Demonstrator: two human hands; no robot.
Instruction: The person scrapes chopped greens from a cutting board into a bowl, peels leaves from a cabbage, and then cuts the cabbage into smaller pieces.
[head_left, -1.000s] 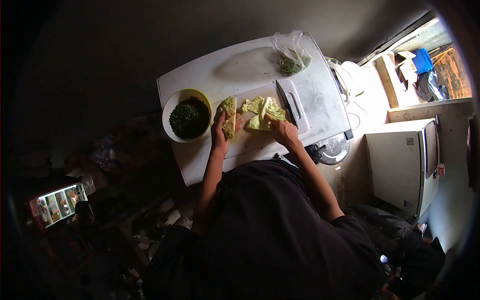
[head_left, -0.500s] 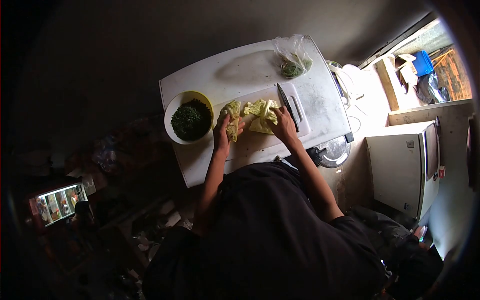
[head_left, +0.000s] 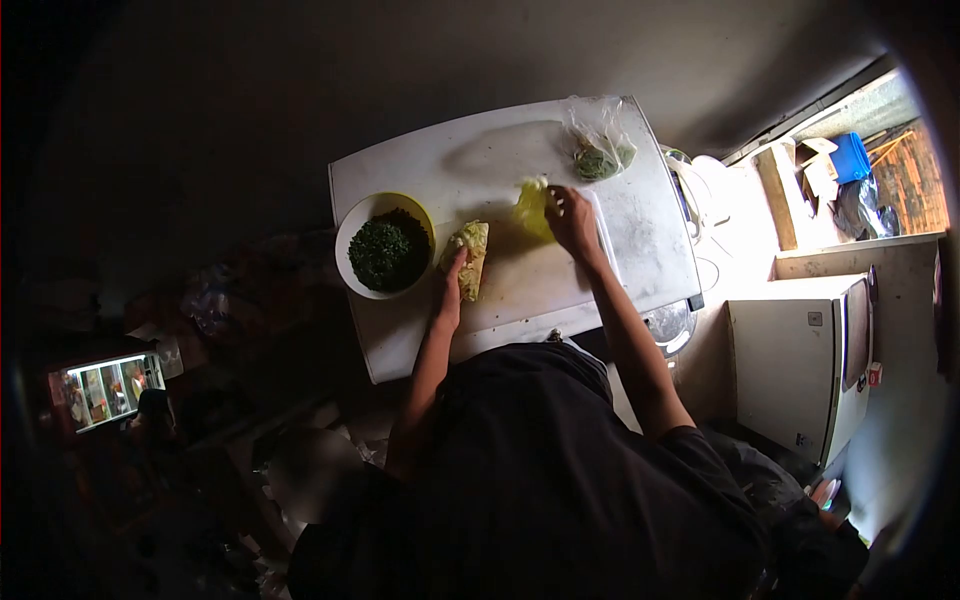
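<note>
My left hand (head_left: 450, 285) rests on a wedge of pale green cabbage (head_left: 470, 252) lying on the white cutting board (head_left: 535, 275). Farther back on the board, my right hand (head_left: 572, 218) holds a bunch of loose cabbage leaves (head_left: 532, 205), lifted toward the board's far edge. The knife is hidden behind my right hand and arm.
A yellow-rimmed bowl of chopped dark greens (head_left: 385, 247) stands left of the board on the white table (head_left: 480, 150). A clear plastic bag with greens (head_left: 598, 150) lies at the far right corner. A white cabinet (head_left: 800, 350) stands to the right; a lit screen (head_left: 100, 390) glows at lower left.
My right hand gathered the loose leaves and carried them toward the far edge of the board. My left hand stayed on the cabbage wedge.
</note>
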